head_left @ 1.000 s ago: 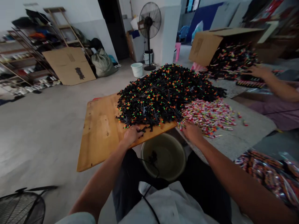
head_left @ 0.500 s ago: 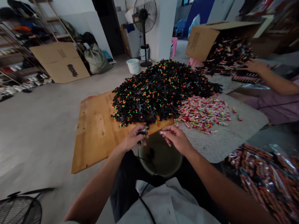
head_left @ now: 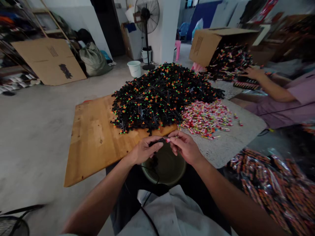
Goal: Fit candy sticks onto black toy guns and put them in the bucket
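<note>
Over a round tub (head_left: 180, 170), my left hand (head_left: 145, 150) is closed around a small black plastic toy (head_left: 158, 141), its shape mostly covered by my fingers. My right hand (head_left: 184, 146) pinches a small pink-and-white tube (head_left: 168, 140), its end meeting the black toy. Beyond both hands rises a big heap of black plastic toys (head_left: 157, 98) with orange and green parts. To its right is a pile of pink, white and yellow tubes (head_left: 206, 118). Some dark pieces (head_left: 154, 161) lie in the tub.
The heap rests partly on a wooden board (head_left: 86, 137), the tubes on a grey tabletop (head_left: 236, 141). Bagged goods (head_left: 278, 186) lie low at right. Another person's hand (head_left: 253, 73) works near an open carton (head_left: 204, 46). A standing fan (head_left: 146, 32) and white bucket (head_left: 134, 68) are behind.
My hands have come together, bringing the tube in my right hand against the black toy in my left. The whole view has shifted slightly, so the surroundings appear further left.
</note>
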The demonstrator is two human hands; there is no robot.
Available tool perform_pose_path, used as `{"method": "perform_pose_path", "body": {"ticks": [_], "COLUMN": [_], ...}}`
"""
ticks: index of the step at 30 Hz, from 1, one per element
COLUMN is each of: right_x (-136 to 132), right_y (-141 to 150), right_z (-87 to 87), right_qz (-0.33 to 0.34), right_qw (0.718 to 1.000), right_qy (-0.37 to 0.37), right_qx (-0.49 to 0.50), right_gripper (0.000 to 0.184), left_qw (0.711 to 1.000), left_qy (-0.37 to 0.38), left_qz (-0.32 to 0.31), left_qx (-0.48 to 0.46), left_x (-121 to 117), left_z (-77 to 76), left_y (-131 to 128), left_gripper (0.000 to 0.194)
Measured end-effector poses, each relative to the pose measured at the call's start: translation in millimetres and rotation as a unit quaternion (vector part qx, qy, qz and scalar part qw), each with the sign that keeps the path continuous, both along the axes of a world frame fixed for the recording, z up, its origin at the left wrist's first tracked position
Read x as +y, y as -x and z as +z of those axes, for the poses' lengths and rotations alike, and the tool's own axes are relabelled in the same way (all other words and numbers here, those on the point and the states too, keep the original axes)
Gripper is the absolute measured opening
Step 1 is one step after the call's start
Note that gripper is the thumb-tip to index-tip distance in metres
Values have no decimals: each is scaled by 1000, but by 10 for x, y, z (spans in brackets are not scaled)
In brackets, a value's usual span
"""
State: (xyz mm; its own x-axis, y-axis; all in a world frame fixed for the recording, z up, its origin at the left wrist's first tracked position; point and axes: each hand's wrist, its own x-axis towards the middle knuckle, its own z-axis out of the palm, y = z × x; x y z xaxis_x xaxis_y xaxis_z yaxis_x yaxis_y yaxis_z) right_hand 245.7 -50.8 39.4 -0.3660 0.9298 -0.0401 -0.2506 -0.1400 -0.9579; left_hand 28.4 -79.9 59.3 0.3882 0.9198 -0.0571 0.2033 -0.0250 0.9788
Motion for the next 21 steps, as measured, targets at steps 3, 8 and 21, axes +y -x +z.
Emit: {"method": "perform_pose_path", "body": {"ticks": [3, 8, 21], "right_x": [-35, -78, -46], "right_y": [-23, -57, -65], "right_z": [36, 83, 123], "right_qz": [-15, -36, -42], "right_qw": [998, 985, 982], "right_qy": [-42, -107, -102], "right_qx": [-43, -129, -153], "right_gripper": [26, 25, 23], "left_qw": [999, 993, 999], "left_qy": [-48, -116, -23], "left_qz": [11, 27, 23], "left_qx": [14, 28, -20], "left_x": [-6, -34, -33], "left_z": [6, -14, -21], "left_y": [-13, -43, -61], "left_gripper": [44, 36, 45]}}
